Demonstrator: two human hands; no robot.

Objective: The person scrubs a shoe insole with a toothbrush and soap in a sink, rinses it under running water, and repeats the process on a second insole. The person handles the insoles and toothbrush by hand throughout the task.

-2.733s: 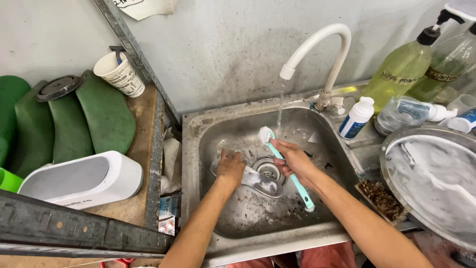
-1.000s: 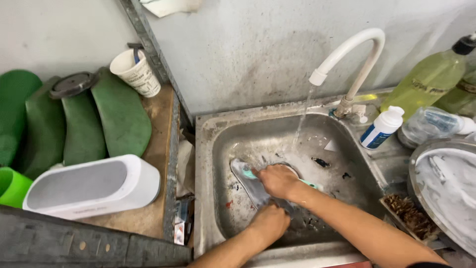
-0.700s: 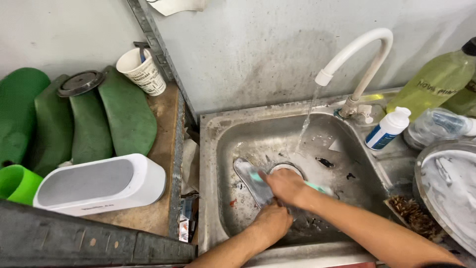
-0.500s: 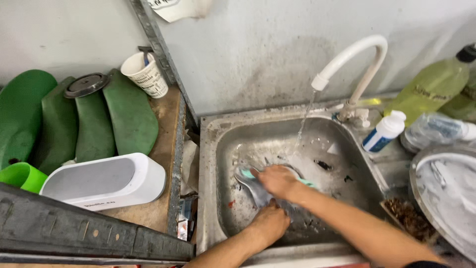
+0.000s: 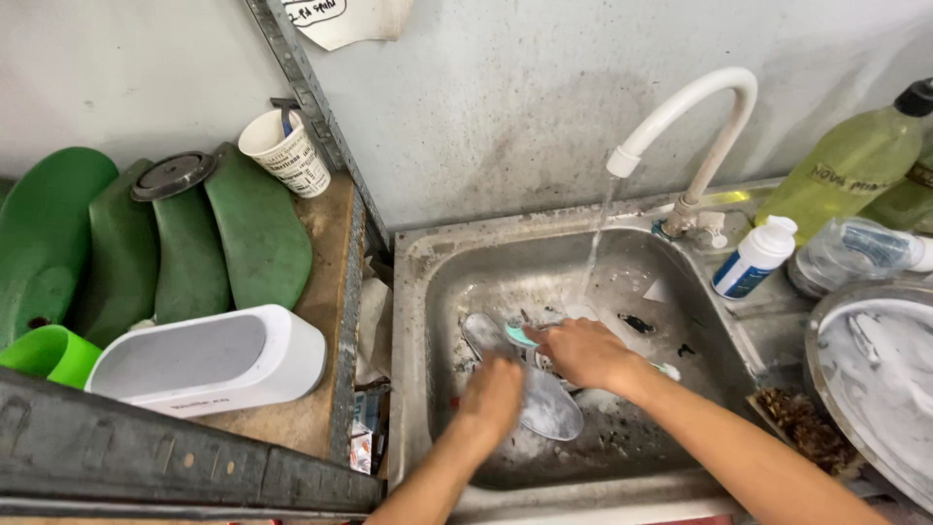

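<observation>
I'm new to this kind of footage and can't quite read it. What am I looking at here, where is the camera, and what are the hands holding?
There is no machine: a person works with two bare hands, filmed by a camera worn on the head and looking down. Both arms reach into a worn metal sink, where a white tap runs water. The left hand lies on a long, flat, transparent piece on the sink bottom. The right hand grips a teal-handled brush against it. Right of the sink stand a greenish bottle, a small white bottle and a soapy metal bowl. On the wooden shelf to the left are green shoe-shaped pieces, a white box and a paper cup.
</observation>
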